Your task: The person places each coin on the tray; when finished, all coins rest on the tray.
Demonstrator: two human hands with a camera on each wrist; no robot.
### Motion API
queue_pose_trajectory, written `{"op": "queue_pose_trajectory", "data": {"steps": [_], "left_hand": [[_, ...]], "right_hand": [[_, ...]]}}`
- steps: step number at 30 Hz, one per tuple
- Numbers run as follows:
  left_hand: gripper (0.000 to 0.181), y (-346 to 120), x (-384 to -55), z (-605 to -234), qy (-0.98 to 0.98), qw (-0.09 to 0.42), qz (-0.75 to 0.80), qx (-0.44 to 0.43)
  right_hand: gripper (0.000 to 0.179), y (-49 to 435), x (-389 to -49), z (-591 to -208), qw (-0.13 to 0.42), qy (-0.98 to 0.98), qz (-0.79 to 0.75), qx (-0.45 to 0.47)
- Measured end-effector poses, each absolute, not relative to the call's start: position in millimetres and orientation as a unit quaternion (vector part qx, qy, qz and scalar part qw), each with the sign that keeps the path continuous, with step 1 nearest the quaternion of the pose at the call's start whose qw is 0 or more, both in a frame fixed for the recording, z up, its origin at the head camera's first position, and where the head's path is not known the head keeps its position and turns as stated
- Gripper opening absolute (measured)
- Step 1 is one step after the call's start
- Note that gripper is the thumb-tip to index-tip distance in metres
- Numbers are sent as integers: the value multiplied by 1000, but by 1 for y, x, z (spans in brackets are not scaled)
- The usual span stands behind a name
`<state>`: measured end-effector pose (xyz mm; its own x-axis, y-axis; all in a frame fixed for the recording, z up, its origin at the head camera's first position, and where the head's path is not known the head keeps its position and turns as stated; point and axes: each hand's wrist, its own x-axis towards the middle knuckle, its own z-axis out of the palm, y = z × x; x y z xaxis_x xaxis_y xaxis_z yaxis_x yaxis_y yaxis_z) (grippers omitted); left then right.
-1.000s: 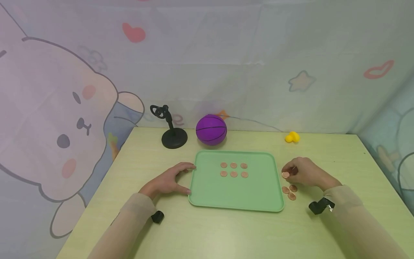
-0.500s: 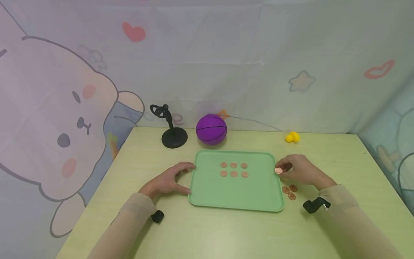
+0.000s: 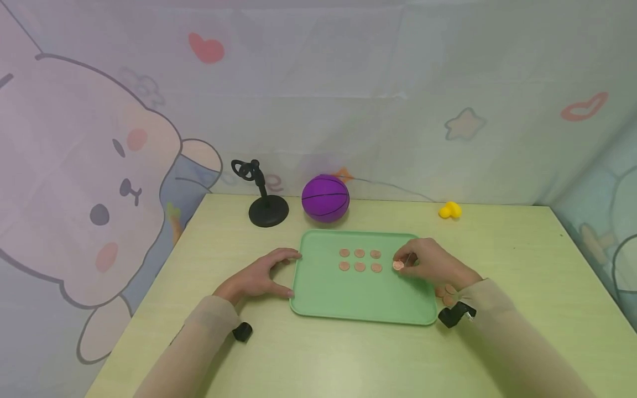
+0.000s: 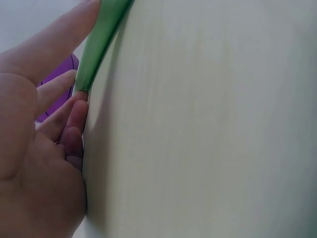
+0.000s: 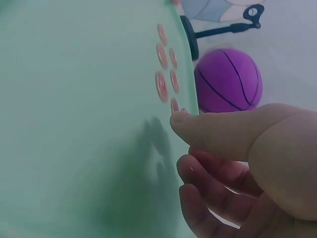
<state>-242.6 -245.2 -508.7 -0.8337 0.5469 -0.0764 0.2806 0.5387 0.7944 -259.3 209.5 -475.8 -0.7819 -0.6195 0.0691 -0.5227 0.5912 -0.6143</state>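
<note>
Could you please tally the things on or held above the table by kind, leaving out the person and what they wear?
Coins: 10 (6 lying on the tray, 1 held over it, 3 beside it, partly hidden)
Tray: 1
Ball: 1
Stand: 1
Yellow toy: 1
Total: 14

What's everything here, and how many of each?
table: one, yellow-green, foreground
tray: one, green, on the table
coins: six, copper, in the tray
pinched coin: one, copper, over the tray
loose coins: three visible, copper, beside the tray
ball: one, purple, behind the tray
stand: one, black, left of the ball
small thing: one, yellow, table's far edge
backdrop: one, pale, behind
cable: one, dark, far right
wrist gadgets: two, black, both arms
sleeves: two, beige, foreground
left hand: one, tray's left edge
right hand: one, pinching that coin
</note>
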Motion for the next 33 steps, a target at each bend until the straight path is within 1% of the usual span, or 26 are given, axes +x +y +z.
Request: {"op": "queue_pose_trajectory", "data": {"steps": [2, 9, 19, 24, 28, 30, 33], "left_hand": [[89, -245, -243, -509, 862, 160, 417, 240], [89, -244, -242, -509, 859, 158, 422, 242], [88, -244, -241, -508, 861, 153, 420, 244], [89, -244, -242, -507, 862, 155, 416, 245], [89, -244, -242, -507, 865, 155, 411, 242], [89, -244, -242, -507, 865, 154, 412, 242], [89, -244, -241, -507, 863, 156, 416, 241]], "right_hand": [[17, 200, -259, -476, 78, 886, -317, -329], [9, 169, -257, -475, 65, 876, -310, -364], [4, 133, -255, -479, 71, 866, -308, -388], [8, 120, -254, -485, 58, 866, -288, -405], [18, 112, -252, -488, 44, 869, -271, -412], [22, 108, -251, -488, 45, 871, -270, -409], [23, 105, -250, -488, 52, 872, -273, -403]]}}
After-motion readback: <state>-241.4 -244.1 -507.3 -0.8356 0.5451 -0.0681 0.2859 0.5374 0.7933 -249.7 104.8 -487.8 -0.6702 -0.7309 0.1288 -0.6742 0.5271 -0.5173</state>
